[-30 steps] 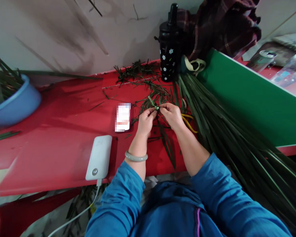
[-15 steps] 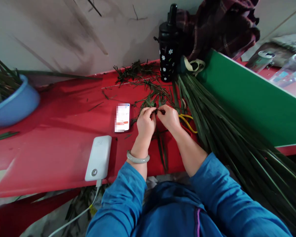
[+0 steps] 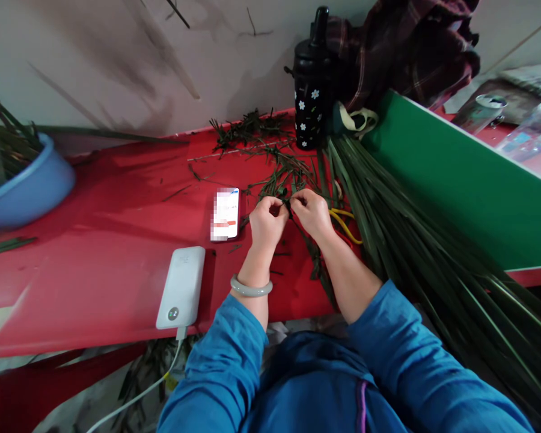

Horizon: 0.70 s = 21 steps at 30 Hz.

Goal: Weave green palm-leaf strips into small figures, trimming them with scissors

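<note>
My left hand (image 3: 267, 224), with a grey bangle (image 3: 251, 287) on its wrist, pinches a narrow dark green leaf strip (image 3: 314, 258). Close beside it, my right hand (image 3: 314, 213) also has thumb and fingers pinched on the strip. Only a small dark bit shows between the fingertips, so its exact shape there is unclear. Loose ends trail below the hands, along the inner side of my right forearm. Cut leaf scraps (image 3: 285, 170) lie just beyond my fingers. A yellow handle loop (image 3: 348, 227) shows partly behind my right wrist.
Long green leaves (image 3: 388, 198) spread along the right, beside a green board (image 3: 451, 186). A black flowered tumbler (image 3: 305, 96) stands at the back. To the left are a phone (image 3: 225, 214), a white power bank (image 3: 181, 287) with a cable, and a blue basin (image 3: 49, 180).
The trailing leaf ends have swung from hanging between my forearms to the right, against my right forearm. Both hands stay close together, with slightly shifted fingers.
</note>
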Tool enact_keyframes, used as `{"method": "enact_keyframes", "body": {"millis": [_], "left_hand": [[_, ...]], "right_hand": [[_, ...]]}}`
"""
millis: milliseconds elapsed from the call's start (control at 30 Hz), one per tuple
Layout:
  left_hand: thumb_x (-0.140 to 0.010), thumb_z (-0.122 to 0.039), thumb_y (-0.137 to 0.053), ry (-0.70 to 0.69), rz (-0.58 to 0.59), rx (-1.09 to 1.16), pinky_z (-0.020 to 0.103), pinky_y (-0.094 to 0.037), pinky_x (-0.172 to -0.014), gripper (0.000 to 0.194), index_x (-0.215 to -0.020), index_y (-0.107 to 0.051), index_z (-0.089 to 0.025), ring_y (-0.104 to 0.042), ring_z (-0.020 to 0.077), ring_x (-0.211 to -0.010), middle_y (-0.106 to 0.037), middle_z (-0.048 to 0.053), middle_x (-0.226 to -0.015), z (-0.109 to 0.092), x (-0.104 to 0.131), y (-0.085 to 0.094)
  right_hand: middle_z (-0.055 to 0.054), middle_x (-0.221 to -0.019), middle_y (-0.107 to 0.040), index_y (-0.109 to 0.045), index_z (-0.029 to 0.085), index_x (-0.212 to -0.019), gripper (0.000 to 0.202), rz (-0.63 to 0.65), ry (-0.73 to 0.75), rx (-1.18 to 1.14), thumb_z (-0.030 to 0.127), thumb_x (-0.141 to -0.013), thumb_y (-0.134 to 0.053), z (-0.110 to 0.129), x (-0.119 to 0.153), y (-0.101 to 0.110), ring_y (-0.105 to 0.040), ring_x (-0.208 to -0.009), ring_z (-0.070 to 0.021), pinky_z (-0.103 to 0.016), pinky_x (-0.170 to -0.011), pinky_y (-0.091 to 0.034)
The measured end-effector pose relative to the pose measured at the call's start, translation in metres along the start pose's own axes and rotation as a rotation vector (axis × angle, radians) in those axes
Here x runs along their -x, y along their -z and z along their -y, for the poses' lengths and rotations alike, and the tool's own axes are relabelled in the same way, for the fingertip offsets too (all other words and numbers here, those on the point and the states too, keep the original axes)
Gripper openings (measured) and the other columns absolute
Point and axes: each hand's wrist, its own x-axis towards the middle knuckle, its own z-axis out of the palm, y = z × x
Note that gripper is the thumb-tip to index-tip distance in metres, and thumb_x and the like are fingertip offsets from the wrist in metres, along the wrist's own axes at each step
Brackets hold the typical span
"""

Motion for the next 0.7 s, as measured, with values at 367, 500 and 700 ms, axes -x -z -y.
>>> {"method": "enact_keyframes", "body": {"millis": [367, 500, 700], "left_hand": [[-0.071, -0.014, -0.050, 0.016, 0.090, 0.134, 0.024, -0.047, -0.070, 0.018, -0.085, -0.062, -0.017, -0.061, 0.0121, -0.072, -0.067, 0.003, -0.078, 0.007, -0.001, 0.000], [-0.073, -0.016, -0.051, 0.038, 0.039, 0.165, 0.025, -0.047, -0.073, 0.015, -0.082, -0.062, -0.016, -0.062, 0.0128, -0.076, -0.068, 0.004, -0.082, 0.009, -0.001, -0.001], [-0.073, -0.028, -0.054, 0.350, -0.018, 0.484, 0.024, -0.048, -0.062, 0.015, -0.082, -0.056, -0.016, -0.062, 0.0121, -0.068, -0.066, 0.003, -0.075, 0.007, -0.006, -0.003]], "right_hand": [[0.002, -0.060, -0.055, -0.056, 0.017, -0.069, 0.013, 0.000, 0.048, -0.107, 0.025, -0.069, -0.046, -0.006, -0.003, -0.002, -0.048, -0.055, -0.0102, -0.023, -0.057, -0.039], [0.001, -0.063, -0.056, -0.055, 0.017, -0.069, 0.012, 0.012, 0.060, -0.087, 0.024, -0.071, -0.046, -0.005, -0.003, -0.002, -0.050, -0.058, -0.0105, -0.023, -0.060, -0.039], [0.001, -0.063, -0.056, -0.056, 0.016, -0.070, 0.011, 0.038, 0.049, -0.083, 0.023, -0.071, -0.047, -0.010, -0.006, -0.005, -0.051, -0.061, -0.0110, -0.023, -0.062, -0.039]]}}
